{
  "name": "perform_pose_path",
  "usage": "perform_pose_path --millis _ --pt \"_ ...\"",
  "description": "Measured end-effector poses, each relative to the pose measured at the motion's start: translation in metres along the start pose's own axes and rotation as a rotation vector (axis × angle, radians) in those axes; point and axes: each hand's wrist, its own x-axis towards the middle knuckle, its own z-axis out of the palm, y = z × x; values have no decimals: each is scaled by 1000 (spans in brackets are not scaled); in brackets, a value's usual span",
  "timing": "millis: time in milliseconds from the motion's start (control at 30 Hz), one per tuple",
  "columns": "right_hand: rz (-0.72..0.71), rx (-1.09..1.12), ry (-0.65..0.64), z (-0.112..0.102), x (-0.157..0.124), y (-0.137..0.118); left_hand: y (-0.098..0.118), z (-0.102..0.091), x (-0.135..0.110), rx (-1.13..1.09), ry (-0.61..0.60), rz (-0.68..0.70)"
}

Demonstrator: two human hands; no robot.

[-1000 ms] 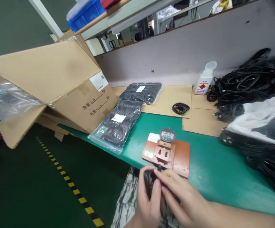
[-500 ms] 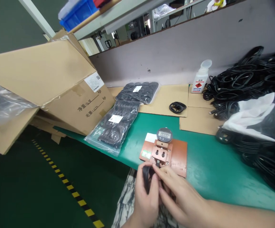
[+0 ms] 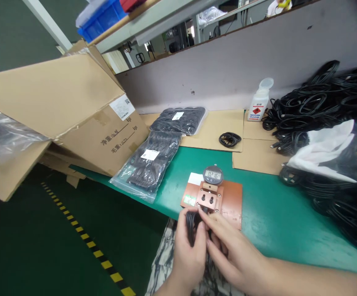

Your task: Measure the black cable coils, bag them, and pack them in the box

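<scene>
Head view, and nearest the lens comes the left hand (image 3: pixel 190 257), its grip curled firmly around a coiled black cable (image 3: pixel 190 228). Right beside it, the right hand (image 3: pixel 240 253), fingertips pinched together on the cable's end! That coil sits between the two hands, just over the tabletop's (image 3: pixel 267 213) front edge, and the dark plug (image 3: pixel 206 210) meets the front of a copper-coloured fixture (image 3: pixel 232 201); how far it goes in, the fingers hide. Behind the block stands a round digital gauge (image 3: pixel 213 175), its display showing what looks like 0.216.

Farther back on the left lie two clear bags, a front bag (image 3: pixel 150 168) and a back bag (image 3: pixel 181 120), both packed with dark cables and labelled white. Alongside leans a big open carton (image 3: pixel 107 131). Over to the right, one loose coil (image 3: pixel 230 139) rests on cardboard (image 3: pixel 196 143), near a white bottle (image 3: pixel 259 106), and there's a great heap of black cables (image 3: pixel 316 100)! Up top, a blue bin (image 3: pixel 102 20) perches on the shelf (image 3: pixel 153 20).
</scene>
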Motion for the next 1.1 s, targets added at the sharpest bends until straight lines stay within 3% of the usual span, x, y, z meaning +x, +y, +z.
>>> perform_pose_path --millis 833,1100 --pt "42 99 20 -1 4 0 5 -1 4 72 -45 4" --pt "42 116 16 -1 2 -2 6 0 3 46 8 -14"
